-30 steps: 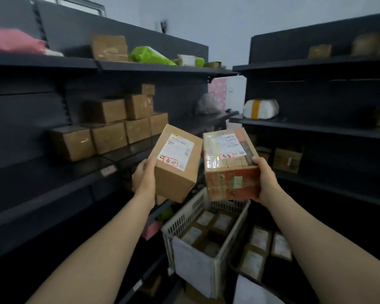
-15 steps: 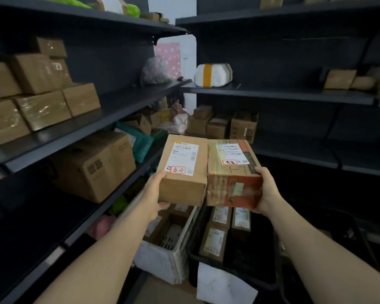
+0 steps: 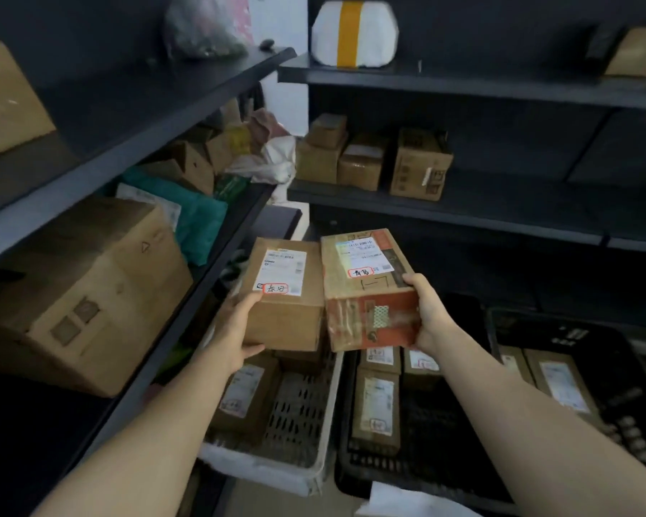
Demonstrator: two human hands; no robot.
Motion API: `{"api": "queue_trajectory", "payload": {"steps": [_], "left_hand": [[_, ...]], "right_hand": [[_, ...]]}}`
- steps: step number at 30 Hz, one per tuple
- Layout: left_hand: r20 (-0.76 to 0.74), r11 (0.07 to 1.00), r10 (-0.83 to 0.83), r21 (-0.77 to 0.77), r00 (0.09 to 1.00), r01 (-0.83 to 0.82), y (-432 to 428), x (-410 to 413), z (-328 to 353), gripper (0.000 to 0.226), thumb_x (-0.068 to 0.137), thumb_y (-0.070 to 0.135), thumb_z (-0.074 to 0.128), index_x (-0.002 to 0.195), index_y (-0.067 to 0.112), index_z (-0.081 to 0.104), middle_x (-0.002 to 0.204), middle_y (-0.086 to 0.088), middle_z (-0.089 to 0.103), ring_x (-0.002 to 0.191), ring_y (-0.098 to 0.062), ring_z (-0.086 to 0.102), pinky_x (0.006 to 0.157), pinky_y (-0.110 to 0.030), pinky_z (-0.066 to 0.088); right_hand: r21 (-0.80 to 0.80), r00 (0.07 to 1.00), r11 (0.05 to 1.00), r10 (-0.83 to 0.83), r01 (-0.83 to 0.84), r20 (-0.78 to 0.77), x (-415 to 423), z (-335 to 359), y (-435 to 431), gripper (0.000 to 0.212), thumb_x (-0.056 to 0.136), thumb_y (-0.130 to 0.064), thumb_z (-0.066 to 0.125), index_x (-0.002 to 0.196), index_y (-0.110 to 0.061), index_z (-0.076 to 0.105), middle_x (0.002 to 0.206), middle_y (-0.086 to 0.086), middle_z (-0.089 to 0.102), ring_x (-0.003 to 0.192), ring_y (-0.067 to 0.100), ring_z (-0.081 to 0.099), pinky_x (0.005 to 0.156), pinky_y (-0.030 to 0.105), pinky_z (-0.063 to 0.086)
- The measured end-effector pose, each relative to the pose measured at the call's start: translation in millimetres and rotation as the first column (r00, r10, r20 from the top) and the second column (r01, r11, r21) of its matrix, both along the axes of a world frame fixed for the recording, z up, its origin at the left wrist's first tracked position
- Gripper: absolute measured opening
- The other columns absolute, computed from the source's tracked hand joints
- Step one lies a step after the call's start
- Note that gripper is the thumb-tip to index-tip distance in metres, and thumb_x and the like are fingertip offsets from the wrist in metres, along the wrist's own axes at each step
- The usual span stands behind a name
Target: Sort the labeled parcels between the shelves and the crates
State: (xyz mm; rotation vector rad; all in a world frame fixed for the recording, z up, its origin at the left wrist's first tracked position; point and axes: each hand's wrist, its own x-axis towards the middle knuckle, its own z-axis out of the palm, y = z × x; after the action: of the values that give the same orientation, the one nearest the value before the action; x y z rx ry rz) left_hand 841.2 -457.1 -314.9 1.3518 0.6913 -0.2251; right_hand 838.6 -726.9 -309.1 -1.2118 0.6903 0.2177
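My left hand point(image 3: 235, 326) grips a plain brown parcel point(image 3: 288, 311) with a white label and a red-circled mark, thumb on its top edge. Beside it, touching, my right hand point(image 3: 427, 311) holds a taller parcel with an orange-red front point(image 3: 370, 319) and its own red-circled label. Both parcels hover over the floor crates. Below the left parcel is a white crate point(image 3: 306, 423) holding labeled boxes. Under the right one, a black crate point(image 3: 411, 475) holds several labeled boxes. A second black crate point(image 3: 612, 371) sits at the right.
Dark shelves point(image 3: 187, 117) run along the left with a big carton point(image 3: 79, 292) and teal bags. The back shelf point(image 3: 463, 210) carries three brown boxes; above stands a white bundle with a yellow band point(image 3: 353, 33). A white sheet hangs on the black crate's front.
The view has tilted down and closer to the crates. Both parcels have come lower, side by side, and now hang just above the white and black crates.
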Motion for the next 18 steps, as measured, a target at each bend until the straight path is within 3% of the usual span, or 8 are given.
{"api": "queue_trajectory", "payload": {"steps": [6,9,12,18], "left_hand": [[-0.038,0.976,-0.209,-0.075,0.977,0.205,-52.4,25.3,-39.8,0.034,0.084,0.036,0.064,0.114,0.032,0.048,0.117,-0.006,0.048,0.107,-0.024,0.047,0.077,-0.043,0.052],[-0.039,0.935,-0.349,-0.085,0.936,0.345,-93.2,27.9,-55.1,0.045,0.084,0.030,0.065,0.125,0.031,0.045,0.113,-0.003,0.053,0.093,-0.016,0.050,0.083,-0.042,0.051],[-0.075,0.877,-0.480,-0.006,0.874,0.480,-140.2,21.2,-72.6,0.061,0.084,0.031,0.066,0.138,0.037,0.039,0.102,0.003,0.054,0.090,-0.014,0.051,0.088,-0.042,0.049],[-0.164,0.832,-0.548,-0.003,0.821,0.555,-217.0,-24.9,-127.8,0.066,0.082,0.034,0.067,0.140,0.038,0.035,0.123,-0.003,0.054,0.107,-0.022,0.050,0.092,-0.045,0.047]], "right_hand": [[-0.097,0.985,0.984,-0.159,0.152,-0.066,-3.5,-20.2,-54.9,0.039,0.078,-0.050,0.062,0.102,-0.019,0.067,0.097,0.009,0.073,0.088,0.029,0.069,0.077,0.041,0.056],[-0.177,0.959,0.946,-0.281,0.272,-0.031,-20.1,-24.6,-93.7,0.029,0.081,-0.044,0.062,0.098,-0.020,0.065,0.098,0.011,0.071,0.090,0.031,0.068,0.084,0.050,0.055],[-0.253,0.922,0.888,-0.386,0.383,0.039,-40.3,-33.8,-133.6,0.033,0.079,-0.043,0.062,0.103,-0.021,0.066,0.101,0.011,0.071,0.092,0.032,0.068,0.086,0.054,0.055],[-0.197,0.844,0.822,-0.531,0.535,0.077,-80.5,-66.1,-207.7,0.055,0.078,-0.045,0.061,0.129,-0.026,0.055,0.113,0.008,0.066,0.100,0.031,0.066,0.088,0.054,0.054]]}}
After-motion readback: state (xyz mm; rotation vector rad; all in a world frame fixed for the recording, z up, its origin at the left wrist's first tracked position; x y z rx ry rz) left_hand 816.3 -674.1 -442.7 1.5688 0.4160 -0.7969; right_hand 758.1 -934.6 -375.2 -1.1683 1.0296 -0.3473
